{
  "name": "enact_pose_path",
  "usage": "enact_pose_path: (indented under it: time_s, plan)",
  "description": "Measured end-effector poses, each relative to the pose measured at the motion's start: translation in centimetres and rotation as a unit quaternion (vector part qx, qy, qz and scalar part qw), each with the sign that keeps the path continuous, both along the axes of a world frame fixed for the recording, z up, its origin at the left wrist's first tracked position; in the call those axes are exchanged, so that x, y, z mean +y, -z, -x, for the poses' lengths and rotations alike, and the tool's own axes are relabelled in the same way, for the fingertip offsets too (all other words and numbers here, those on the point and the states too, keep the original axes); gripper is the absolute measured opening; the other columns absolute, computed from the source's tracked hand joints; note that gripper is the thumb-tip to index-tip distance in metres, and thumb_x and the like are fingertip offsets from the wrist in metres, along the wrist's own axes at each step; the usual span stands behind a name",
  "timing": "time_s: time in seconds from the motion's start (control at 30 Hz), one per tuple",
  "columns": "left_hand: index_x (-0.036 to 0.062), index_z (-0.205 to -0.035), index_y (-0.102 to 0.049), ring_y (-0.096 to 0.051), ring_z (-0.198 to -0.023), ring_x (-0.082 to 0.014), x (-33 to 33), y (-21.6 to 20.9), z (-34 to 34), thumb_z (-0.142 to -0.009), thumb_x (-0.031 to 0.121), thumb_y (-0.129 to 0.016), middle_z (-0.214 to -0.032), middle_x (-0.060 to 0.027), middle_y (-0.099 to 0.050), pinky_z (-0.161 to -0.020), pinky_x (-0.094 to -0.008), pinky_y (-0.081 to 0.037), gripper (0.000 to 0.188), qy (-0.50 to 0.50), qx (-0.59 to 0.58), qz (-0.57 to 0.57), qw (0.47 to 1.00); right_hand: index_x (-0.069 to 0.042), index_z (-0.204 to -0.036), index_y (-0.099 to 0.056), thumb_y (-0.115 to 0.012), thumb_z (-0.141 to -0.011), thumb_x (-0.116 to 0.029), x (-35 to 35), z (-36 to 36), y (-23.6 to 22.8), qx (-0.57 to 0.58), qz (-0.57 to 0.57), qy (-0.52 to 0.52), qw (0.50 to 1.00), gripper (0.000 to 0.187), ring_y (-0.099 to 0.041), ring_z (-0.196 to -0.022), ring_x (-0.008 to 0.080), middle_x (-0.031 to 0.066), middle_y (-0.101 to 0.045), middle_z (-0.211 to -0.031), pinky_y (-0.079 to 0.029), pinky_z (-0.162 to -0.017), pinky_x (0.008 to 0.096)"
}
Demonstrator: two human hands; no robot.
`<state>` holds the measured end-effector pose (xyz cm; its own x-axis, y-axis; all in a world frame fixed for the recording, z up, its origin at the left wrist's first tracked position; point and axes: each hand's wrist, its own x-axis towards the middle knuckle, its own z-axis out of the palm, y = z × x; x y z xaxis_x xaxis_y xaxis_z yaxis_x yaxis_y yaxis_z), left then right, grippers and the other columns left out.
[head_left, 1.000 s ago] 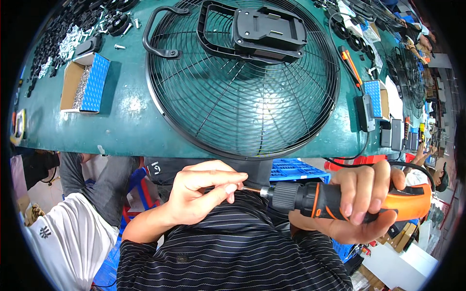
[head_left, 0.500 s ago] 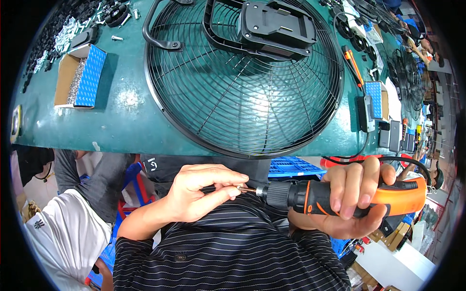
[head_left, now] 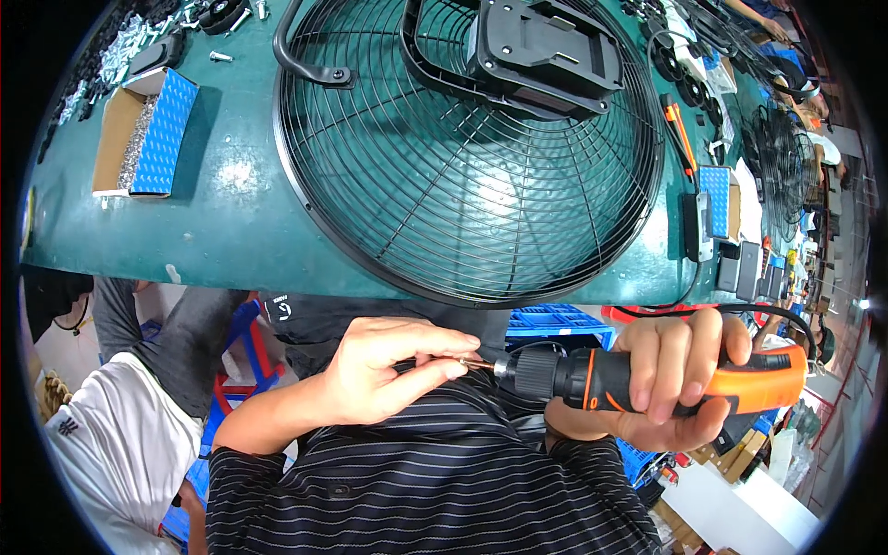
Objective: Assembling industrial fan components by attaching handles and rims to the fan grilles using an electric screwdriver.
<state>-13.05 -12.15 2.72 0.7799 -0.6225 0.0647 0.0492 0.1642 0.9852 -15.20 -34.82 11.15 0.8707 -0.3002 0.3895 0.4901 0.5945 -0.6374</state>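
My right hand point(head_left: 680, 375) is wrapped round an orange and black electric screwdriver point(head_left: 763, 381), held level in front of my body with its bit point(head_left: 480, 364) facing left. At the bit's tip, the thumb and forefinger of my left hand point(head_left: 384, 370) pinch a small screw, mostly hidden by the fingertips. Just beyond my hands, a round black wire fan grille point(head_left: 435, 222) lies on the green table point(head_left: 231, 245). A black bracket point(head_left: 412, 46) and a black housing point(head_left: 546, 51) sit on top of it.
At the left stands an open blue box point(head_left: 166, 139) of small screws, with loose bolts point(head_left: 116, 55) behind it. An orange-handled tool point(head_left: 680, 139) and another blue box point(head_left: 717, 203) lie right of the grille. The screwdriver's cord point(head_left: 740, 308) trails behind it. A seated person point(head_left: 120, 444) is at left.
My left fingertips have shifted slightly right along the bit, covering more of the screw. The screwdriver has moved slightly left. The view has also shifted a little.
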Motion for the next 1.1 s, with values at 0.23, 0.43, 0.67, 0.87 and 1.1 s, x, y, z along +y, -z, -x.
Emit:
enact_pose_path:
  time_s: [0.23, 0.43, 0.67, 0.87, 1.1]
  plan:
    - [0.0134, -0.114, -0.065, -0.056, -0.102, -0.0322, -1.3, 0.1, -0.5, -0.064, 0.031, -0.088, -0.118, -0.0124, -0.054, -0.086, -0.0444, -0.04, 0.058, -0.31, -0.41, -0.224, 0.828, -0.007, -0.117, -0.045, -0.071, -0.087, -0.006, -0.2, -0.3, -0.4, -0.048, 0.076, -0.01, 0.996, 0.04, -0.062, -0.062, 0.0175, 0.0067, -0.057, -0.084, -0.056, -0.056, 0.0312]
    - [0.0124, -0.129, -0.053, -0.045, -0.123, -0.0443, -2.2, 1.1, -1.4, -0.071, 0.042, -0.086, -0.137, -0.0253, -0.044, -0.101, -0.0557, -0.039, 0.073, -0.301, -0.462, -0.301, 0.778, -0.009, -0.113, -0.046, -0.078, -0.077, 0.003, -1.0, -1.7, -0.6, -0.063, 0.205, -0.122, 0.969, 0.05, -0.065, -0.063, 0.0219, 0.0061, -0.06, -0.075, -0.056, -0.058, 0.0363]
    - [0.0131, -0.129, -0.055, -0.047, -0.124, -0.0435, -1.9, 1.6, -1.6, -0.071, 0.046, -0.083, -0.136, -0.025, -0.047, -0.101, -0.0565, -0.038, 0.073, -0.278, -0.445, -0.327, 0.786, -0.007, -0.113, -0.047, -0.077, -0.079, -0.001, -0.4, -3.3, -0.3, -0.035, 0.245, -0.154, 0.956, 0.046, -0.065, -0.061, 0.0178, 0.0057, -0.061, -0.079, -0.055, -0.056, 0.0315]
    - [0.0136, -0.132, -0.053, -0.043, -0.131, -0.0429, -0.3, 1.0, -2.8, -0.071, 0.05, -0.081, -0.141, -0.0227, -0.048, -0.108, -0.059, -0.028, 0.076, -0.231, -0.444, -0.368, 0.784, -0.006, -0.118, -0.047, -0.077, -0.083, -0.007, 0.5, -4.1, -0.3, -0.043, 0.278, -0.163, 0.946, 0.046, -0.066, -0.061, 0.0162, 0.0075, -0.062, -0.083, -0.057, -0.054, 0.0286]
    - [0.0094, -0.133, -0.052, -0.041, -0.134, -0.0412, 2.2, 0.7, -4.8, -0.063, 0.048, -0.085, -0.141, -0.0174, -0.049, -0.111, -0.0619, -0.025, 0.087, -0.17, -0.432, -0.367, 0.806, -0.005, -0.12, -0.047, -0.077, -0.082, -0.004, 1.2, -4.0, -0.5, -0.043, 0.333, -0.157, 0.929, 0.049, -0.068, -0.064, 0.0183, 0.0086, -0.062, -0.083, -0.058, -0.055, 0.0284]
